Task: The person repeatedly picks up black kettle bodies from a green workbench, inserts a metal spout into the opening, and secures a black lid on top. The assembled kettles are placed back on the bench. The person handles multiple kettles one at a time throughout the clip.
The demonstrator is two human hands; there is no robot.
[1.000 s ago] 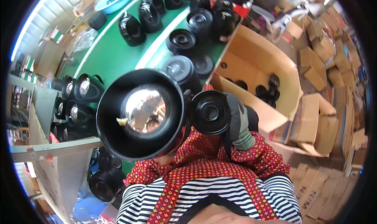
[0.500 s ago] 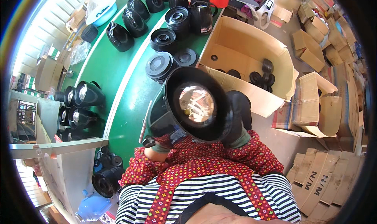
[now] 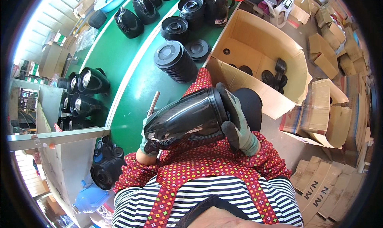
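Observation:
A glossy black vacuum jug body [image 3: 187, 118] lies on its side above my lap, held between both hands. My left hand [image 3: 146, 142] is gloved and closed around its narrower end at the left; the fingers are partly hidden by the jug. A thin, flat metal-looking strip [image 3: 154, 103] sticks up beside that hand, and its lower part is hidden. My right hand [image 3: 239, 126], in a grey-green glove with dark fingers, presses against the wide ringed rim, thumb and fingers spread along it. The jug's opening faces right, so its inside does not show.
Stacked black round parts [image 3: 169, 54] stand on the green bench [image 3: 131, 92], with more black jugs [image 3: 129, 22] behind. More jugs with shiny liners [image 3: 91, 80] lie at the left. An open cardboard box [image 3: 255, 40] at the right holds small black parts. A metal rail [image 3: 60, 138] crosses the left.
The jug has turned from its open mouth and shiny liner facing me to lying sideways, rim to the right. My right hand now shows at the rim, and the view has shifted slightly.

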